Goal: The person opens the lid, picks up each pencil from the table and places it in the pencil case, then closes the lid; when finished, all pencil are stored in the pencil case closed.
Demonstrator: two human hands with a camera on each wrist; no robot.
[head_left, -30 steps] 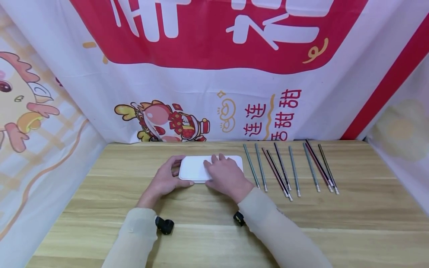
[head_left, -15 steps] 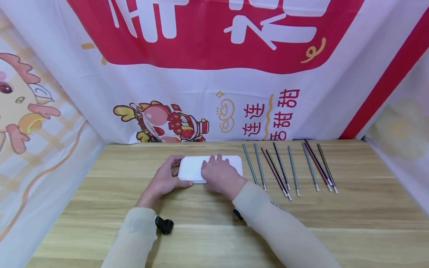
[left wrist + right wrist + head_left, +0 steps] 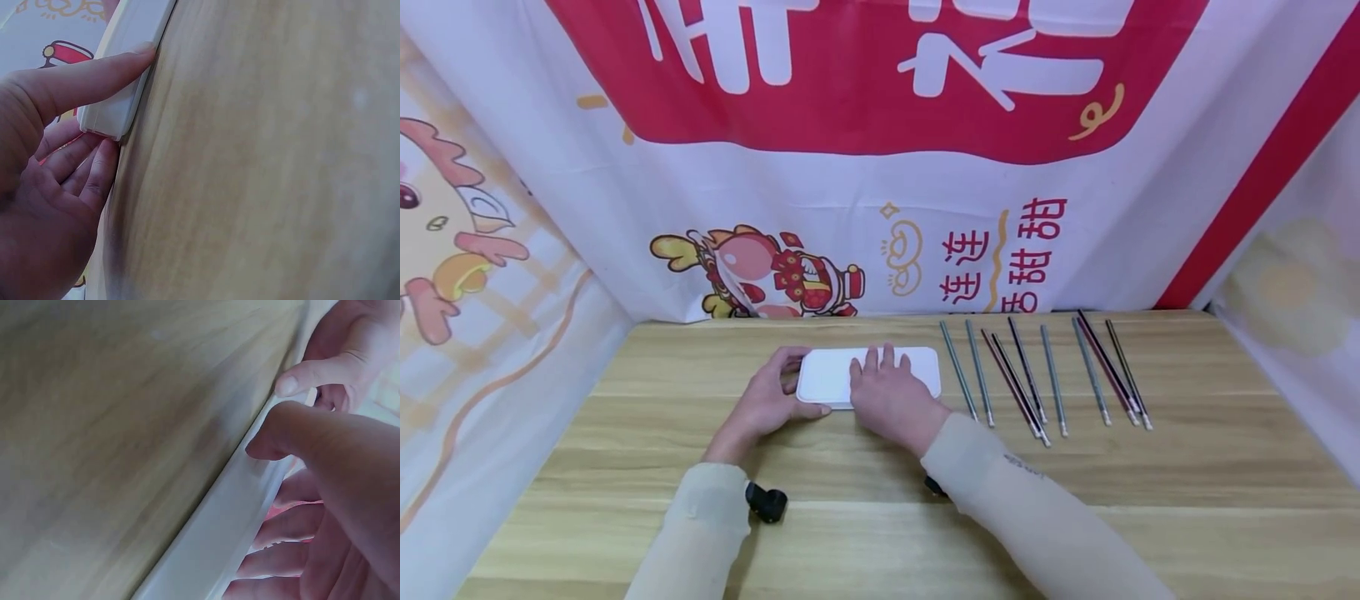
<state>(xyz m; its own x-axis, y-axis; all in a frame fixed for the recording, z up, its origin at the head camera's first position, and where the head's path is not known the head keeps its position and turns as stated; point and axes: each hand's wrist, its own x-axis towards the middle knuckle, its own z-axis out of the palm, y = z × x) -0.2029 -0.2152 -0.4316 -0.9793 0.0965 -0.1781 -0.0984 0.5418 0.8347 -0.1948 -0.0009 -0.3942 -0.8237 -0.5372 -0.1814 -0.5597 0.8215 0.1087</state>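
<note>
A long white box [image 3: 824, 381] with rounded corners lies on the wooden table, its smooth top facing up. Its left end is held by my left hand [image 3: 770, 396], with the thumb along the near side and the other fingers curled behind that end, as the left wrist view shows on the white box [image 3: 115, 109]. My right hand [image 3: 895, 396] lies over the middle and right of the top, fingers fairly straight and spread. In the right wrist view the right thumb [image 3: 275, 434] touches the box's near side. The inside of the box is hidden.
Several pencils [image 3: 1054, 379] with white eraser ends lie to the right of the box, some crossing or side by side. A printed cloth [image 3: 880, 192] hangs along the table's back edge. Bare wooden tabletop [image 3: 850, 533] shows in front.
My right hand has shifted slightly left over the top, its fingers now lying straighter and more spread. The left hand and the box stay in place; the head view drifts slightly.
</note>
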